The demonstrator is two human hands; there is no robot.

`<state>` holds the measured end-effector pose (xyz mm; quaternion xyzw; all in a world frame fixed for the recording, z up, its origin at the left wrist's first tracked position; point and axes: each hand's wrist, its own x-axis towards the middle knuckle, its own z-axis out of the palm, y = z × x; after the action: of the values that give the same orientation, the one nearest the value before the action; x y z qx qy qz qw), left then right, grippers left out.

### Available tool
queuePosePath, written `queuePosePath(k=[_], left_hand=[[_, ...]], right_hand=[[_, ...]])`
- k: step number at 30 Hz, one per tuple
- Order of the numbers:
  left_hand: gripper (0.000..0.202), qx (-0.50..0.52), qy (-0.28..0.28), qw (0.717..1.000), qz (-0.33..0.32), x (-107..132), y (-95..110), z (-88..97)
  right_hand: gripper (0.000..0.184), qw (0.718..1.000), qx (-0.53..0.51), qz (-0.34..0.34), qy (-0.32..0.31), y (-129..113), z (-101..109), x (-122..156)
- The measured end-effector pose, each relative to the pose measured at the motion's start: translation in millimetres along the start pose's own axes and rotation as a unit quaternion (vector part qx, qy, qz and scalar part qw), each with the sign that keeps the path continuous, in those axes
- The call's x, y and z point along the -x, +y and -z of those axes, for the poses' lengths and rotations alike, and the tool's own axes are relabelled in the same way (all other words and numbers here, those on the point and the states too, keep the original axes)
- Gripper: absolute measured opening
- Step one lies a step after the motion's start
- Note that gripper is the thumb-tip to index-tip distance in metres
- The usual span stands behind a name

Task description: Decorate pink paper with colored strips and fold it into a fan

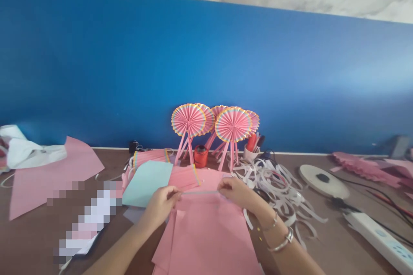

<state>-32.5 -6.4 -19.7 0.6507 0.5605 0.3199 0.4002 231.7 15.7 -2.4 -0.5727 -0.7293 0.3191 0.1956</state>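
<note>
My left hand point(167, 200) and my right hand point(232, 190) are both pinched closed, level with each other. Between them a thin pale-blue strip point(200, 192) runs straight across, one end in each hand's fingertips. Below it lie overlapping sheets of pink paper point(213, 232), spread toward me. Close to my left hand are a light-blue sheet point(150, 180) and a pleated pink paper piece point(184, 177) with a coloured edge. Two bracelets point(284, 240) circle my right wrist.
Round pink paper fans point(232, 123) stand against the blue partition point(206, 56), around a red container point(201, 157). Curled white strips point(279, 184) heap up on the right, near a pale disc point(323, 180) and a power strip point(380, 238). Pink paper point(58, 176) lies left.
</note>
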Motion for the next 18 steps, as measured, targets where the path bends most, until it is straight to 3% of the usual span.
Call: queuePosePath(k=[5, 9, 12, 14, 18], left_hand=[[0.026, -0.051, 0.006, 0.999, 0.014, -0.9, -5.3, -5.0], [0.018, -0.161, 0.055, 0.985, 0.012, -2.1, -3.5, 7.4], [0.024, -0.286, 0.127, 0.950, -0.023, -2.8, -3.3, 22.0], [0.033, -0.365, 0.147, 0.919, -0.032, -3.1, -5.4, 28.7], [0.063, -0.444, 0.068, 0.892, 0.048, -2.2, -8.7, 32.7]], right_hand=[[0.024, 0.999, 0.039, -0.027, 0.007, 3.1, -5.3, -3.0], [0.026, 0.994, 0.094, -0.050, 0.025, 0.9, -6.9, -2.5], [0.025, 0.989, 0.126, -0.068, 0.038, 2.4, -7.0, -3.3], [0.024, 0.984, 0.153, -0.081, 0.052, 2.6, -6.7, -3.7], [0.022, 0.968, 0.209, -0.105, 0.085, -3.4, -1.8, -1.4]])
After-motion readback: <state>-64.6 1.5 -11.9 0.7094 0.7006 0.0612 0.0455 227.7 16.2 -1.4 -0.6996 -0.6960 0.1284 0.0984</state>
